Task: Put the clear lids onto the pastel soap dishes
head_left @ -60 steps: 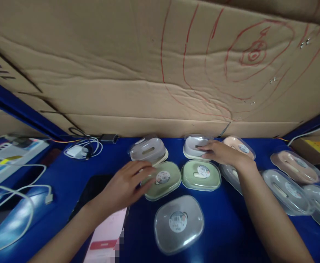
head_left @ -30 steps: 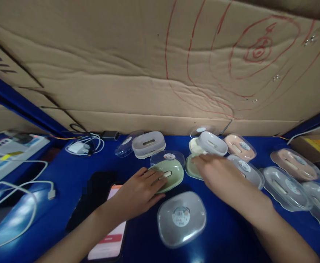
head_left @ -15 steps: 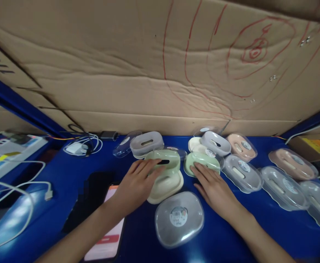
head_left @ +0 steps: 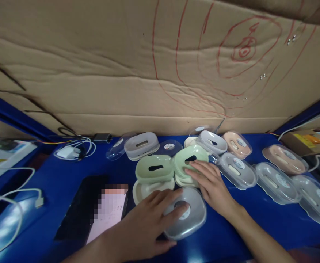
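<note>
My left hand (head_left: 156, 215) is on a clear plastic lid (head_left: 195, 223) with a round sticker, its fingers across the top and its thumb by the near left edge. My right hand (head_left: 212, 179) grips the front right side of a pale green soap dish (head_left: 180, 160) with a dark slot. That dish leans over a cream tray (head_left: 186, 181). Left of it, a second green soap dish (head_left: 142, 170) rests on another cream tray (head_left: 138, 193), which my left hand partly covers.
Grey and pink lidded soap dishes (head_left: 239, 168) stand to the right. Farther back are a grey dish (head_left: 140, 142) and loose clear lids (head_left: 167, 148). A phone (head_left: 112, 212), a white charger (head_left: 69, 151) and cables lie left. A cardboard panel (head_left: 107, 91) rises behind the blue table (head_left: 75, 166).
My left hand has left the left green dish and come down onto the lid, which has shifted slightly right. My right hand has tilted the other green dish and brought it left against its neighbour.
</note>
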`<state>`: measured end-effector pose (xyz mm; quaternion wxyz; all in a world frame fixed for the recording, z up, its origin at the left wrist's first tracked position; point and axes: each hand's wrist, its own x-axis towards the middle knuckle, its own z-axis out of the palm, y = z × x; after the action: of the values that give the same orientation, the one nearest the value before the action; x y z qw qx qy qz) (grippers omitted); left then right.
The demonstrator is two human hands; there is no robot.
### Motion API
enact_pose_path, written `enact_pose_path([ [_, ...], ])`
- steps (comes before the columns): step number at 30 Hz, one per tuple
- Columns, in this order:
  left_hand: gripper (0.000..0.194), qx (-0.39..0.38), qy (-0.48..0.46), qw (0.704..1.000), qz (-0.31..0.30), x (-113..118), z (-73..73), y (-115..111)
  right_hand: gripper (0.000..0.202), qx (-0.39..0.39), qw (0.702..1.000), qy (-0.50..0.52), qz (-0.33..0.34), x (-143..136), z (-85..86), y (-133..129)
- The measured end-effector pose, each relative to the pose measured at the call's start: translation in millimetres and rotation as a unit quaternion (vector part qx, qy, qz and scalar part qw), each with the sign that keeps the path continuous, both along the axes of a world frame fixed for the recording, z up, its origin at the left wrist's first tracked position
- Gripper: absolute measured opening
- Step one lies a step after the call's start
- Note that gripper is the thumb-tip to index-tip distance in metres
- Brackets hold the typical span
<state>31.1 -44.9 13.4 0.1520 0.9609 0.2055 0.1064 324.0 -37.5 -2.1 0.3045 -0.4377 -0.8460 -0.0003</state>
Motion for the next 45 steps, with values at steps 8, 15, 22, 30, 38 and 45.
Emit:
enact_pose_path([
  [8,0.061,-0.145,-0.192,0.964,0.109,-6,5.2,18,0.027,0.093,0.989,0.116,0.026,-3,11.6,-15],
  [15,0.04,-0.426,-0.359,0.785,0.273,-9,5.5,29,0.033,0.111,0.993,-0.024,0.028,-31,4.8,-18],
  [22,0.052,-0.517,-0.404,0.701,0.281,-4,-3.5,31,0.049,0.081,0.996,-0.027,0.019,-29,-4.0,-17],
  [30,0.063,-0.5,-0.413,0.719,0.252,-4,-9.2,36,0.041,-0.103,0.98,-0.096,0.138,-32,-0.3,-13],
  [38,0.073,-0.293,-0.337,0.863,0.237,-14,-10.4,35,0.042,-0.082,0.987,-0.091,0.106,-35,2.5,-16],
  [45,0.092,0.059,-0.2,0.959,0.192,-10,-6.0,23,0.035,-0.067,0.995,-0.009,0.072,-29,4.7,-17],
])
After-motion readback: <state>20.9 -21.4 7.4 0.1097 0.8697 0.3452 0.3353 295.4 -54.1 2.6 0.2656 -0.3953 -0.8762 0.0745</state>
